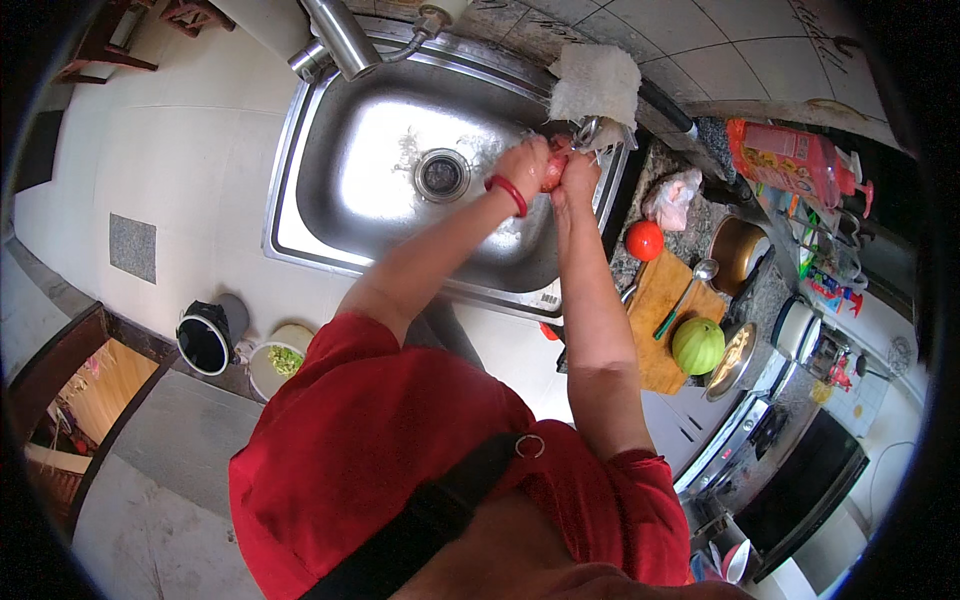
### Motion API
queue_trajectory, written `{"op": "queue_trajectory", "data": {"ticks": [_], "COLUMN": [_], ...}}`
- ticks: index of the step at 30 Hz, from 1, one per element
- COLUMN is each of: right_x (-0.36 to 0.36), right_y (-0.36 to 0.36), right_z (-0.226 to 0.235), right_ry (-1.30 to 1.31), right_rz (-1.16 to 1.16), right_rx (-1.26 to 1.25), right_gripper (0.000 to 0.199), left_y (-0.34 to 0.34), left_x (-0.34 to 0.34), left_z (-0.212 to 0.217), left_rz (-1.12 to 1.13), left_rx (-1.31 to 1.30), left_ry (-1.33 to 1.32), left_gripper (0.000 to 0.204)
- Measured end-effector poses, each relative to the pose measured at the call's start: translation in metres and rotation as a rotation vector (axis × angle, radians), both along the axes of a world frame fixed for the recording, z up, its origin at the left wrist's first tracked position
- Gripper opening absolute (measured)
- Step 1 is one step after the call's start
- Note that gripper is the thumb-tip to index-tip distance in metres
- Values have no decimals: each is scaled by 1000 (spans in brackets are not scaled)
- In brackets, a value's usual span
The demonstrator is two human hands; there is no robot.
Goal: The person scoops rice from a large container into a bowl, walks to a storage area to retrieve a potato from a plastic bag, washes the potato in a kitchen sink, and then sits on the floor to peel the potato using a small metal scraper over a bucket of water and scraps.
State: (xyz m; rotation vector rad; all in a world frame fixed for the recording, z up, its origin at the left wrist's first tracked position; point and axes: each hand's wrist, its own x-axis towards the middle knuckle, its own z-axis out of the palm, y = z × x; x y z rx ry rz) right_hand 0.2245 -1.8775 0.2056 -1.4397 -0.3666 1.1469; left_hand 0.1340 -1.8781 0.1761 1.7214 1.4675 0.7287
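Observation:
Over the right end of the steel sink, both hands are together around a wet red thing that looks like a tomato, mostly covered by fingers. My left hand, with a red bangle at the wrist, is closed on its left side. On the other side my right hand is closed against it too. A metal spout or handle shows just above the hands, beside a white cloth hung at the sink's rim. Drops and wet streaks mark the basin.
Right of the sink, a red tomato lies near a cutting board bearing a ladle and a green striped melon. A metal bowl, a crumpled plastic bag and pink soap bottle stand close. A faucet overhangs the far edge.

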Motion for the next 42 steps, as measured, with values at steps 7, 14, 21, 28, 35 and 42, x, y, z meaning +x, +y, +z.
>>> {"op": "queue_trajectory", "data": {"ticks": [7,14,21,28,35,42], "right_x": [-7,-28,-16,3,10,-28], "right_y": [-9,0,-10,-13,-1,-15], "right_z": [5,43,4,31,8,61], "right_ry": [-77,-203,-75,-229,162,-473], "right_rz": [36,0,-105,358,-191,313], "right_rx": [-51,18,-135,58,-98,12], "right_gripper": [16,14,16,16,12,14], "left_y": [24,34,-16,17,-16,38], "left_x": [-1,-7,-15,-21,9,-13], "left_z": [-6,11,15,2,36,-32], "left_rz": [-265,-7,186,-85,303,-75], "left_rx": [-182,-895,-124,-1293,226,-498], "left_ry": [20,-888,-380,-1257,-164,-398], "left_gripper": [36,39,40,29,28,33]}}
